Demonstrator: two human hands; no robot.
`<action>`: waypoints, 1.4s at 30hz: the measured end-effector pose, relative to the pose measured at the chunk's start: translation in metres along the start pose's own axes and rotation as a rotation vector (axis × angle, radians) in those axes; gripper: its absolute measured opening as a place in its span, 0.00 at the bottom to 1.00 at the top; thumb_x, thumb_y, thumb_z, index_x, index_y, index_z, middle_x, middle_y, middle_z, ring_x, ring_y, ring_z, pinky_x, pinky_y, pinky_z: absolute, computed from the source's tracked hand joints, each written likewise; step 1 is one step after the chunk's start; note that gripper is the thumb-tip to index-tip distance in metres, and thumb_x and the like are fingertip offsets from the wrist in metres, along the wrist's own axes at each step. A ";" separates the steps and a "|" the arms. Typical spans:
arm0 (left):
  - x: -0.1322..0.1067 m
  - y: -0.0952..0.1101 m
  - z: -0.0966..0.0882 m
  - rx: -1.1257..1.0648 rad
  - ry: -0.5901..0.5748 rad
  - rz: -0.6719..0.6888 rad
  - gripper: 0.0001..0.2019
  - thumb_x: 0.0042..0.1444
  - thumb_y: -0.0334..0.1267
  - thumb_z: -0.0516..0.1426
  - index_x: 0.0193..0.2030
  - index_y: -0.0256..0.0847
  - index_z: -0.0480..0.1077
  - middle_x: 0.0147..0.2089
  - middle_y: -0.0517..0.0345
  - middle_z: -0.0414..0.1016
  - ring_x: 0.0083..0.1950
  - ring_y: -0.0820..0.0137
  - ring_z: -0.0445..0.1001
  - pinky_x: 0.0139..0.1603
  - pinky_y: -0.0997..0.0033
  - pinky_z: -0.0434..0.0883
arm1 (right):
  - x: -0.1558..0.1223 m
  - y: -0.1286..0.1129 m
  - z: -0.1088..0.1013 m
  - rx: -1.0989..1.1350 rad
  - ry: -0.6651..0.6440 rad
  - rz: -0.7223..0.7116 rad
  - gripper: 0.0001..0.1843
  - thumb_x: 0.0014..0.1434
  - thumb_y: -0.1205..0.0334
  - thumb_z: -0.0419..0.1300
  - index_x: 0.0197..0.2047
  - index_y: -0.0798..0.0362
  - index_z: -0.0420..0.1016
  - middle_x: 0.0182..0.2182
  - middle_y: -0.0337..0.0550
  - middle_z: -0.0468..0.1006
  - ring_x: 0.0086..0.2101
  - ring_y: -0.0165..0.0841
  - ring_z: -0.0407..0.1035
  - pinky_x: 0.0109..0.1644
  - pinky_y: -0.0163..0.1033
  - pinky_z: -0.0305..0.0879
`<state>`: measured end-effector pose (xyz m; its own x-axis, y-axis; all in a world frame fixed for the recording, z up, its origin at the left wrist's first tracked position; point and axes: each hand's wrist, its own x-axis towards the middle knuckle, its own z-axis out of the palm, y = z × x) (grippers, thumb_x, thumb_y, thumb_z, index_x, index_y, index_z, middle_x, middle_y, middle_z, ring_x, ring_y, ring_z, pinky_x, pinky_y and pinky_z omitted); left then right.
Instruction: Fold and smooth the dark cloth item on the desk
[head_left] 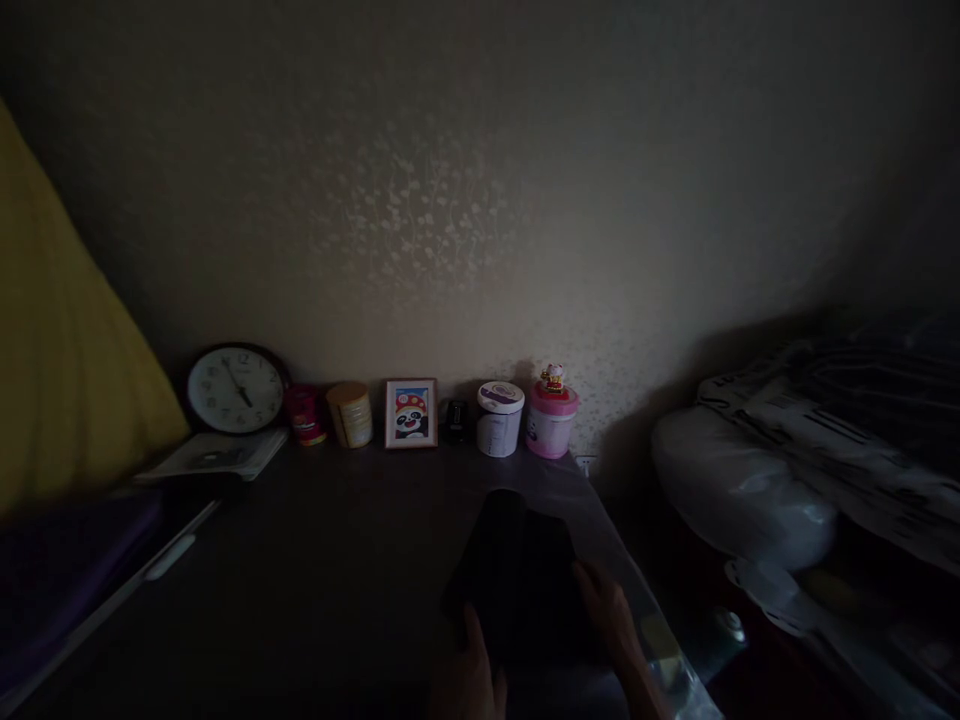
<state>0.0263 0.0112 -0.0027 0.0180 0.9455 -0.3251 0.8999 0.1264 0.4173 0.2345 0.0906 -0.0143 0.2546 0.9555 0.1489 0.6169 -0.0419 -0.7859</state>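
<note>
The room is dim. A dark, soft-looking bundle (517,570), perhaps folded cloth, lies on the dark tabletop (322,580) near its right edge. My left hand (469,675) touches the bundle's near left side; only the thumb and part of the palm show. My right hand (607,610) rests against its right side with fingers curled onto it. The low light hides how firmly either hand grips.
Along the wall stand a round clock (236,390), a red tin (305,414), a tan tin (350,414), a framed panda picture (411,413), a white tub (499,418) and a pink tub (553,420). Yellow fabric (60,370) hangs left; bags (742,490) pile right.
</note>
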 end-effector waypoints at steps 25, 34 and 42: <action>-0.005 -0.001 0.000 -0.026 0.093 -0.047 0.23 0.57 0.46 0.51 0.56 0.37 0.59 0.47 0.51 0.71 0.43 0.70 0.72 0.45 0.62 0.69 | 0.004 -0.088 0.017 0.253 -0.207 -0.139 0.25 0.51 0.49 0.54 0.46 0.58 0.71 0.37 0.47 0.78 0.39 0.40 0.71 0.39 0.38 0.66; -0.003 -0.004 0.001 -0.036 0.197 0.022 0.20 0.55 0.45 0.53 0.51 0.36 0.62 0.52 0.48 0.66 0.49 0.67 0.68 0.49 0.60 0.67 | 0.009 -0.108 0.072 0.065 -0.300 -0.148 0.25 0.51 0.58 0.55 0.50 0.63 0.68 0.42 0.54 0.76 0.43 0.41 0.70 0.43 0.39 0.65; -0.002 -0.006 0.001 -0.061 0.218 0.042 0.20 0.55 0.45 0.53 0.51 0.36 0.63 0.53 0.48 0.65 0.50 0.66 0.67 0.50 0.59 0.66 | 0.002 -0.124 0.085 -0.366 -0.406 -0.221 0.19 0.54 0.62 0.54 0.49 0.58 0.68 0.40 0.52 0.77 0.42 0.40 0.71 0.41 0.36 0.63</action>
<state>0.0212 0.0081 -0.0049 -0.0458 0.9920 -0.1176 0.8722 0.0971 0.4794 0.0946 0.1224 0.0326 -0.1699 0.9854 -0.0127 0.8580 0.1416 -0.4937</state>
